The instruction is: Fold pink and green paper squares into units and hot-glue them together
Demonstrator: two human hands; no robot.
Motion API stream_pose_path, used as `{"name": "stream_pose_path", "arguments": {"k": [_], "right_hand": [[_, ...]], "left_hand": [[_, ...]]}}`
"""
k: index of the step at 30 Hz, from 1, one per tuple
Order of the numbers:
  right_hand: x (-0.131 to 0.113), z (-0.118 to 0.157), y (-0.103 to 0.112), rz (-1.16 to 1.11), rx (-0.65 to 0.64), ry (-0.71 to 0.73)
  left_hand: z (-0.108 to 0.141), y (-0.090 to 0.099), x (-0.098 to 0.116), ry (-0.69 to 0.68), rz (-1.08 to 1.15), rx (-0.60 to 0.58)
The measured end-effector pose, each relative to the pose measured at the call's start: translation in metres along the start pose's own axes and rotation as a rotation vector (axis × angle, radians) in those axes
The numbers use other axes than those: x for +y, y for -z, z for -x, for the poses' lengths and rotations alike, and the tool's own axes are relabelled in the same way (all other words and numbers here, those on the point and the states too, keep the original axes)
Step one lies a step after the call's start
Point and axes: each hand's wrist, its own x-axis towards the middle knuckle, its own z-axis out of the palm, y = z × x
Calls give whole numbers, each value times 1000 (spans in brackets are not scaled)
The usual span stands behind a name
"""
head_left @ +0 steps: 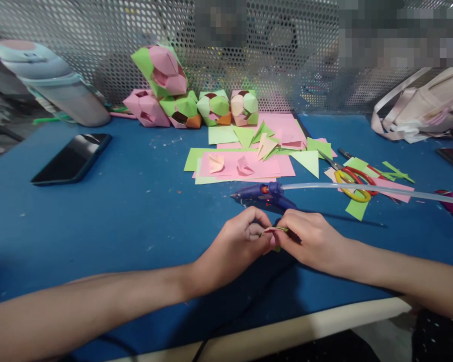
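Note:
Between my fingertips is a small piece of folded paper (276,230), pink and green, mostly covered by my hands. My left hand (241,236) pinches it from the left, and my right hand (308,235) pinches its other side. Just beyond them a blue glue gun (257,191) lies on its side, nozzle to the left, with a long clear glue stick (347,187) running out to the right. Behind it are sheets of pink and green paper (269,168), with small folded pieces (244,166) on top.
Folded paper balls (181,108) stand along the perforated metal screen (132,30), one stacked on top. A phone (72,158) and a tumbler (60,83) are at left. Scissors (353,183) lie among paper scraps at right, and a bag (428,103) sits at back right.

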Motion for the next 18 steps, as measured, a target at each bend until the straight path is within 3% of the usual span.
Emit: {"name": "stream_pose_path", "arguments": {"k": [3,6,11,14,18], "right_hand": [[1,2,-2,0,-19,53],[-1,1,0,-50,-17,81],[-4,-2,19,5,109,123],[6,-6,26,165,163,10],[29,-20,19,184,79,-172]], "left_hand": [[-2,2,0,7,-91,-26],[-4,4,0,19,-167,43],[-1,3,4,45,-59,108],[3,3,4,5,-53,61],[5,1,0,-4,7,24]]}}
